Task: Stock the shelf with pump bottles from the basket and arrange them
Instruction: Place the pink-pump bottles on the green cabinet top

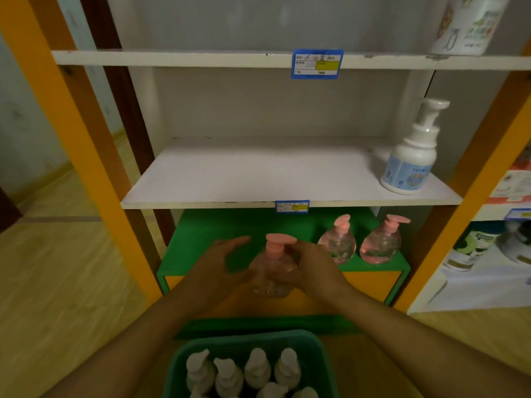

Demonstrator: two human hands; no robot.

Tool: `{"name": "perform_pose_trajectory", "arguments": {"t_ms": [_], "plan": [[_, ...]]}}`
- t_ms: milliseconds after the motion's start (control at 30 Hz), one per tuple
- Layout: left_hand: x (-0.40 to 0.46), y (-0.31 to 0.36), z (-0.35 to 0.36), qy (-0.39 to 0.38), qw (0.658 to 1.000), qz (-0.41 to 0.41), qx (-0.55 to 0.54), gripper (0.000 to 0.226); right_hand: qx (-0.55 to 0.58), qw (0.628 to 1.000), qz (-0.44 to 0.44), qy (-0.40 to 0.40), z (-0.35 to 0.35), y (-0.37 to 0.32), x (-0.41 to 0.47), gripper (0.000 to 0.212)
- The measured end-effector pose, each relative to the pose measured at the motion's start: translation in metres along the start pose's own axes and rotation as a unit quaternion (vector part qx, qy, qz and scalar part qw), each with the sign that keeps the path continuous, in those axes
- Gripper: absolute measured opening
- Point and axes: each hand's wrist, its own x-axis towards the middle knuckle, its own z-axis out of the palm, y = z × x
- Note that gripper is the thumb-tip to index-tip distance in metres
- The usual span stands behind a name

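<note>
A clear bottle with a pink pump (273, 265) is held upright in front of the green bottom shelf (201, 242). My right hand (311, 267) wraps its right side and neck. My left hand (218, 262) touches its left side with the fingers spread. Two more pink-pump bottles (338, 242) (380, 244) stand at the right of that green shelf. The green basket (319, 357) at the bottom holds several white pump bottles (257, 369). One white foam-pump bottle with a blue label (411, 156) stands at the right end of the white middle shelf (258, 173).
Orange uprights (71, 133) frame the shelf unit on both sides. Blue price tags (316, 64) hang on the shelf edges. A white printed bottle (468, 24) stands on the top shelf at right. A neighbouring shelf at right (500, 254) holds other goods. The floor is yellowish wood.
</note>
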Motion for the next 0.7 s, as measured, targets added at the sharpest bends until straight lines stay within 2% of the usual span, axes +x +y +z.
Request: {"name": "perform_pose_trajectory", "arguments": {"t_ms": [67, 133, 267, 333, 533, 700], "plan": [[-0.002, -0.010, -0.006, -0.026, 0.999, -0.028, -0.016, 0.042, -0.019, 0.999, 0.034, 0.018, -0.002, 0.015, 0.013, 0.041], [-0.006, -0.015, -0.006, -0.058, 0.998, -0.035, -0.018, 0.030, -0.019, 0.996, 0.076, 0.036, -0.006, 0.025, 0.030, 0.047], [-0.012, -0.021, -0.002, -0.097, 0.995, -0.017, 0.010, 0.027, -0.049, 0.990, 0.126, 0.051, -0.005, 0.036, 0.061, 0.044], [-0.013, -0.020, -0.003, -0.104, 0.994, -0.011, 0.015, 0.025, -0.046, 0.989, 0.135, 0.041, -0.002, 0.039, 0.071, 0.041], [-0.015, -0.021, -0.008, -0.114, 0.993, -0.004, 0.015, 0.024, -0.020, 0.988, 0.156, -0.005, 0.005, 0.045, 0.085, 0.049], [-0.014, -0.020, -0.006, -0.103, 0.995, -0.005, 0.002, 0.035, -0.037, 0.985, 0.167, -0.013, 0.009, 0.049, 0.082, 0.040]]}}
